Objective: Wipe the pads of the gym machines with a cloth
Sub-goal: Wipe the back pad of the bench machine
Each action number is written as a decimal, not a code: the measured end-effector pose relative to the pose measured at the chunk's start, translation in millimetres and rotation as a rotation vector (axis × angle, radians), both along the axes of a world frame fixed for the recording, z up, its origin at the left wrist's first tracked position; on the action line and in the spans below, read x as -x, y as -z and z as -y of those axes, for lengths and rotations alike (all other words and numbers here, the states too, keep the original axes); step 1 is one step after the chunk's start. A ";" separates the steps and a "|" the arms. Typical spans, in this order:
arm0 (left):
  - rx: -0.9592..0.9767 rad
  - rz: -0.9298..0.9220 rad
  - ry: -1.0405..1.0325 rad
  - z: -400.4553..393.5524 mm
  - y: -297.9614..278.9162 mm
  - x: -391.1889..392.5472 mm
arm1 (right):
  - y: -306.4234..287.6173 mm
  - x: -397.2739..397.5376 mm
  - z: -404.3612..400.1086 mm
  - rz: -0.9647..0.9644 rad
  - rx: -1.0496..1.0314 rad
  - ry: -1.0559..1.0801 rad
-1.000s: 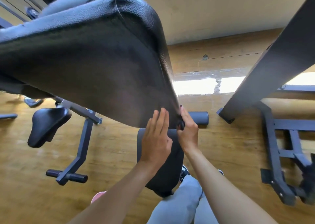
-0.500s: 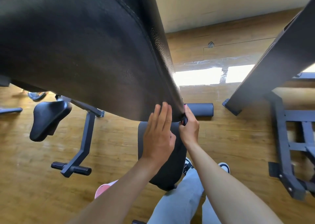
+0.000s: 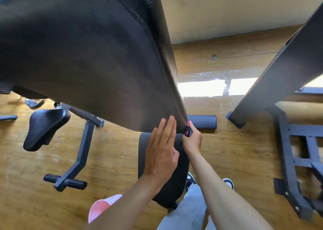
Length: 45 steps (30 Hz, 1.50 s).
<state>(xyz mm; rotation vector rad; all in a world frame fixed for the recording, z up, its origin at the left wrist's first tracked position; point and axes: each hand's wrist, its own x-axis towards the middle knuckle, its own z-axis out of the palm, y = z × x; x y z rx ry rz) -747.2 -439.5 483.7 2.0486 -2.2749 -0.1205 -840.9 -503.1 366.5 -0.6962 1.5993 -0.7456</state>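
Head view: I see a large black back pad (image 3: pixel 83 58) filling the upper left, tilted, its lower edge just above a dark seat pad (image 3: pixel 166 189). My left hand (image 3: pixel 161 152) lies flat with straight fingers, fingertips touching the back pad's lower edge. My right hand (image 3: pixel 191 138) is curled at the pad's lower corner, pinching a small dark item with pink marks (image 3: pixel 187 131); I cannot tell whether it is the cloth. A roller pad (image 3: pixel 202 122) lies on the wooden floor (image 3: pixel 113 151) beyond. A saddle-shaped pad (image 3: pixel 44 127) stands at left.
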 end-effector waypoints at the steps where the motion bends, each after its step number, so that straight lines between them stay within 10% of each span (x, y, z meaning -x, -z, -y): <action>1: -0.002 -0.005 -0.004 -0.5 -1.1 -0.5 | -5.2 0.6 -0.1 0.002 0.010 0.018; 45: 0.310 -0.276 -0.115 23.8 -161.8 -0.4 | -339.4 24.1 33.7 -0.384 0.903 -0.074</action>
